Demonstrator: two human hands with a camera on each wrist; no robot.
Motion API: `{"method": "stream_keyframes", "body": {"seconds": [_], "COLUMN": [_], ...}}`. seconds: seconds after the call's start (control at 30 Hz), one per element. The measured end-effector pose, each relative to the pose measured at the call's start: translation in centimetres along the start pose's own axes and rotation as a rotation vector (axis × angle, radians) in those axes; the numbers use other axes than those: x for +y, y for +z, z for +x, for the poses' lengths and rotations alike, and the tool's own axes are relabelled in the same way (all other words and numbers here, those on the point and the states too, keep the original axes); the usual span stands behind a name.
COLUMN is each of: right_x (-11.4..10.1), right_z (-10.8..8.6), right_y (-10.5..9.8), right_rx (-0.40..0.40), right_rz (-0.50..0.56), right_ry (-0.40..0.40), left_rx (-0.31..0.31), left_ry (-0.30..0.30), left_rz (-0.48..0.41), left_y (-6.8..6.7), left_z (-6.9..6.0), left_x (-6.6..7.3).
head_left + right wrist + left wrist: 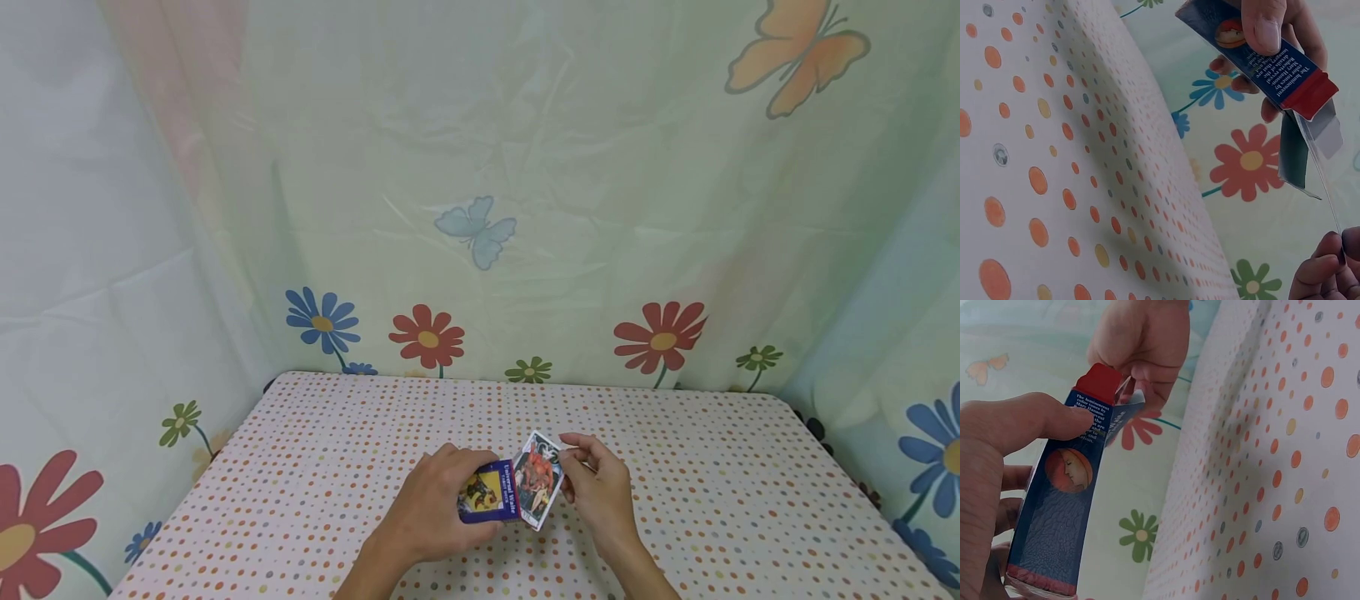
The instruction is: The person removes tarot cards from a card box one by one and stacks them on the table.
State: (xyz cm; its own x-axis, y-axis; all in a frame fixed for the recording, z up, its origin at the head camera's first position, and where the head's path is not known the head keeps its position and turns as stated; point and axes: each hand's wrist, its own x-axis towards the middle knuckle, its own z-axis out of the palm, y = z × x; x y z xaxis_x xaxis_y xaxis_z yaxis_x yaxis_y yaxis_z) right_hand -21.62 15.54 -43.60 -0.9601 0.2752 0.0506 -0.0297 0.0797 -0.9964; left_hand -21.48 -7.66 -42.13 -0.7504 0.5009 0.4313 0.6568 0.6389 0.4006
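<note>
My left hand (429,510) grips a blue tarot card box (491,493) above the table, thumb on one side and fingers on the other. Its lettering reads "Universal Waite Tarot Deck". At the box's open right end, a tarot card (537,481) with a red figure shows face up, tilted. My right hand (602,487) pinches that card's right edge between thumb and fingertips. Seen edge-on in the right wrist view, the card (1327,203) runs from the box mouth to the fingertips. Beside it, a box flap (1293,153) and a red end tab (1311,95) stand out. The box's interior is hidden.
Below the hands lies a table with a white cloth (337,442) patterned in coloured dots. A pale curtain (360,192) with printed flowers and butterflies hangs behind it and along both sides. Small dark objects (816,429) show at the table's right edge.
</note>
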Motion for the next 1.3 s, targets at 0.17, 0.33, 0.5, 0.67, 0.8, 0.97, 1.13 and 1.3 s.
{"method": "stream_keyframes", "body": {"seconds": [0.17,0.33,0.5,0.67,0.8,0.97,1.13,1.3], "right_x": [0.1,0.2,0.1,-0.1,-0.1,0.0,0.0,0.0], "right_z": [-0.2,-0.4,-0.9,-1.3,-1.6,-1.7,-1.7,-1.7], "right_y": [0.4,0.8,1.2,1.7,1.8,1.9,1.9,2.0], "right_rx": [0.029,0.035,-0.001,-0.045,-0.085,-0.120,-0.134,-0.124], "right_rz": [-0.002,0.022,0.053,0.092,0.112,0.153,0.176,0.173], "right_ry": [-0.013,-0.018,-0.022,-0.022,-0.047,-0.074,-0.083,-0.069], "left_rx": [0.018,0.028,0.055,0.067,0.058,0.049,0.047,0.051], "left_ry": [-0.002,-0.025,-0.035,-0.032,-0.047,-0.071,-0.075,-0.074], "left_rz": [-0.014,-0.020,-0.002,0.011,0.013,0.011,0.018,0.020], "left_y": [0.0,-0.3,-0.6,-0.8,-0.8,-0.9,-1.0,-1.0], "left_z": [-0.1,0.0,0.0,0.1,0.0,0.0,-0.1,-0.1], "left_x": [0.0,-0.1,-0.3,-0.4,-0.3,-0.3,-0.4,-0.4]}}
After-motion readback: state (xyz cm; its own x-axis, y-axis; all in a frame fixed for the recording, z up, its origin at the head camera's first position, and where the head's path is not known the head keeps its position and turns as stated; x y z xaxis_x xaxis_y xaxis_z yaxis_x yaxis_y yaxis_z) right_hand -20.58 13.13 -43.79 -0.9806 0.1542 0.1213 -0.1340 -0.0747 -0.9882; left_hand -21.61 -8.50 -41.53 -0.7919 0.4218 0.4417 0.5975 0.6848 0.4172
